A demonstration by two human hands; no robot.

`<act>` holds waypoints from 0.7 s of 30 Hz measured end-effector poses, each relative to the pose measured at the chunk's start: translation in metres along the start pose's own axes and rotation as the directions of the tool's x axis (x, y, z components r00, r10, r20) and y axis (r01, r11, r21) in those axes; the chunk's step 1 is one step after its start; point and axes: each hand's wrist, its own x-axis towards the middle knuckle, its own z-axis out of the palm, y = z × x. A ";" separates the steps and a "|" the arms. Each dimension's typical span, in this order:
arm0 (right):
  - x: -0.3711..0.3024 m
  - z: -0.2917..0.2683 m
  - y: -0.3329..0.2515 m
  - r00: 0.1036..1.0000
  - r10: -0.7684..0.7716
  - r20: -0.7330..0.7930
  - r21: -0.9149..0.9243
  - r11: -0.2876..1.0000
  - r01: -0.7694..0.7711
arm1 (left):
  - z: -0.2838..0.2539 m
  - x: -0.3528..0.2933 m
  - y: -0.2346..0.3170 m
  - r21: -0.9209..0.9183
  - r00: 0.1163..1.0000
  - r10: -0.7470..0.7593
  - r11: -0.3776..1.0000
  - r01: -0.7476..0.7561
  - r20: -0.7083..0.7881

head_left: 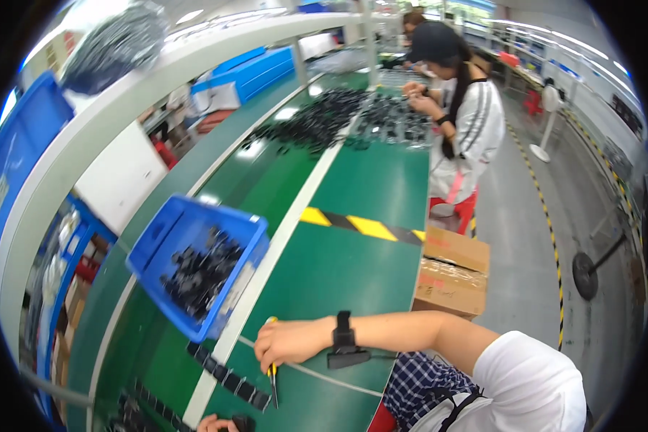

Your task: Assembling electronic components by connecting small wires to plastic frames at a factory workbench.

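Observation:
My right hand (291,340) is closed around a slim yellow-handled tool (274,381) above the green bench. The tool's thin dark tip points toward me; its exact kind is not clear. A strip of square black parts (227,376) lies just left of that hand, slanting across the pale rail. At the lower edge only a bit of my left hand (214,424) shows. A small black piece (243,423) is beside its fingers, and whether they grip it is hidden. A black band (344,337) circles my right wrist, with a thin cord running over the bench.
A blue bin (255,229) of loose black parts stands left of my right hand. More black parts (317,119) are heaped farther along the bench. A co-worker (468,115) sits at the far right side. A cardboard box (450,277) is beside the bench.

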 end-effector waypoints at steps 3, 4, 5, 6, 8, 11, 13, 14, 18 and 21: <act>0.009 -0.010 -0.007 0.999 0.004 -0.052 0.038 0.999 -0.002 | 0.012 -0.001 0.003 -0.002 0.978 -0.025 1.000 0.025 -0.209; 0.013 -0.014 -0.011 0.995 0.058 -0.084 0.030 0.998 -0.055 | 0.016 -0.002 0.000 0.004 0.957 -0.019 1.000 0.021 -0.288; 0.009 -0.019 -0.013 0.985 0.128 -0.119 0.024 0.992 -0.126 | 0.016 0.006 0.021 -0.081 0.973 -0.026 0.997 0.008 -0.229; 0.006 -0.022 -0.014 0.976 0.151 -0.160 0.005 0.988 -0.152 | 0.017 0.013 0.033 -0.037 0.981 0.047 0.998 -0.055 -0.186; 0.009 -0.019 -0.017 0.956 0.222 -0.194 0.024 0.975 -0.222 | 0.021 0.020 0.044 0.062 0.986 0.135 0.990 -0.130 -0.096; 0.015 -0.023 -0.030 0.952 0.263 -0.157 0.022 0.965 -0.263 | 0.034 0.016 0.038 0.104 0.993 0.099 0.990 -0.092 -0.061; 0.017 -0.018 -0.029 0.949 0.277 -0.148 -0.035 0.958 -0.285 | 0.036 0.019 0.040 0.134 0.979 0.185 0.976 -0.174 -0.080; 0.015 -0.014 -0.026 0.956 0.265 -0.129 -0.064 0.959 -0.274 | 0.036 0.020 0.042 0.139 0.982 0.170 0.978 -0.157 -0.084; 0.017 -0.005 -0.028 0.971 0.231 -0.067 -0.145 0.960 -0.239 | 0.034 0.017 0.046 0.151 0.971 0.208 0.970 -0.190 -0.115; 0.020 -0.004 -0.031 0.977 0.212 -0.008 -0.188 0.960 -0.210 | 0.039 0.013 0.040 0.114 0.969 0.232 0.968 -0.221 -0.087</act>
